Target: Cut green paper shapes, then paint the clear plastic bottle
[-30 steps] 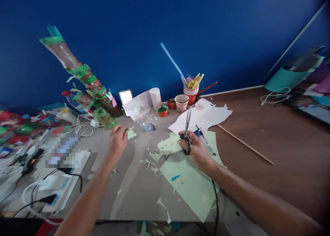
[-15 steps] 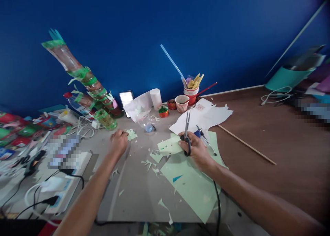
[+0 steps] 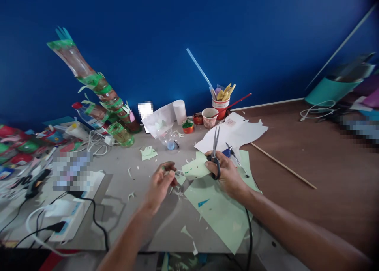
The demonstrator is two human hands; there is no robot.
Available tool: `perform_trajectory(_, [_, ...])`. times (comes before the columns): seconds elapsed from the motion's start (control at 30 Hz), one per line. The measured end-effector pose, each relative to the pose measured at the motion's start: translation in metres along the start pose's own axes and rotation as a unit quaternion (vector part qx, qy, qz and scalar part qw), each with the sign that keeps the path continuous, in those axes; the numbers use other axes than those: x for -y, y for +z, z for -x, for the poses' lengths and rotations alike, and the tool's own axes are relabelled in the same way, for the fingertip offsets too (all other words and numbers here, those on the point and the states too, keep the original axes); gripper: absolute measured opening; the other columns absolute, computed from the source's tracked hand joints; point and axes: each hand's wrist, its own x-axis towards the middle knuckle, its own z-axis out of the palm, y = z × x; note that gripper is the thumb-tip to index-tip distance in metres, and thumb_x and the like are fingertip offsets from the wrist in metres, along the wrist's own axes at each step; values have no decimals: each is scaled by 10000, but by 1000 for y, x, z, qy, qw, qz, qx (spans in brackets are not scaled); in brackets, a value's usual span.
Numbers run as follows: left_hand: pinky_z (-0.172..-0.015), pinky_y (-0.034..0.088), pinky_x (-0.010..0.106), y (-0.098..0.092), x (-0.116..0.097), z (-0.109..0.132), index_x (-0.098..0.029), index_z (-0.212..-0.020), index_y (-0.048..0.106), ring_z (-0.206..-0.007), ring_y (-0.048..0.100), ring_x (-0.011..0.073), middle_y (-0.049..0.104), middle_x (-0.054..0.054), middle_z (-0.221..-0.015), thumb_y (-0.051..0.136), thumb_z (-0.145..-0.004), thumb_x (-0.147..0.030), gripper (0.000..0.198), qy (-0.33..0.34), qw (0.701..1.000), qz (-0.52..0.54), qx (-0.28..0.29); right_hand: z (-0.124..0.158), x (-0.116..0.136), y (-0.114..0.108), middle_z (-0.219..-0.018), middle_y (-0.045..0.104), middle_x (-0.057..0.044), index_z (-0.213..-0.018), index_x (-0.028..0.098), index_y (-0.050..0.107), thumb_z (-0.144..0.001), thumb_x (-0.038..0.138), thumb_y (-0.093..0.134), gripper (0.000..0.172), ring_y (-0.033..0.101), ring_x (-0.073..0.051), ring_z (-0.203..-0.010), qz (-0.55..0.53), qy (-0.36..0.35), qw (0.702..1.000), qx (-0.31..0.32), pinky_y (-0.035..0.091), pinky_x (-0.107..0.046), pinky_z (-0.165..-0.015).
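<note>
My right hand [image 3: 226, 174] grips a pair of black-handled scissors [image 3: 214, 150], blades nearly closed and pointing away from me, and also pinches a pale green paper piece [image 3: 195, 169]. My left hand [image 3: 160, 182] hovers just left of that piece, fingers curled and apart, holding nothing I can make out. A large pale green sheet [image 3: 219, 212] lies under my right wrist. Small green cut-outs [image 3: 148, 152] lie further back on the grey table [image 3: 118, 192], with several offcuts around my hands.
A tall bottle tower [image 3: 94, 85] wrapped in green leans at the back left. Cups with brushes and tools [image 3: 219, 101], paint pots [image 3: 187, 126], a white paper roll [image 3: 179, 111], a white sheet [image 3: 237, 133] and a wooden stick [image 3: 282, 165] lie behind. Cables and a power strip [image 3: 63, 219] sit front left.
My left hand has left the green cut-outs at the back and come right and toward me, beside the paper piece in my right hand. The right hand has hardly moved.
</note>
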Motion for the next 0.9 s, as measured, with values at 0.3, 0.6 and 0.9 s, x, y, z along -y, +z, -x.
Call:
perform_trajectory(0.3, [-524,418,234,39,7,1,-130,-982,644,-549,529,90,638,51,-801,730,-660,-604,580,-84,964,212,135,-2,-3,0,-624,473,66,-943,205,534,-611,300,739,401,395,-92,-524,-26,4,1000,16,314,-228,-489])
perform_trajectory(0.6, [-475,367,186,52,18,-6,-140,-767,620,-472,463,56,550,-36,-563,827,-632,-315,303,-112,964,231,75,0,-6,6,-605,399,86,-942,195,502,-638,279,708,377,363,-86,-517,77,-69,995,-11,305,-208,-475])
perform_trajectory(0.9, [-391,282,161,43,39,-15,-169,-744,577,-410,382,39,491,-69,-500,735,-743,-381,264,-1,994,106,-23,1,-20,6,-623,412,80,-956,198,492,-688,270,702,348,376,-82,-524,115,-80,990,24,305,-205,-483])
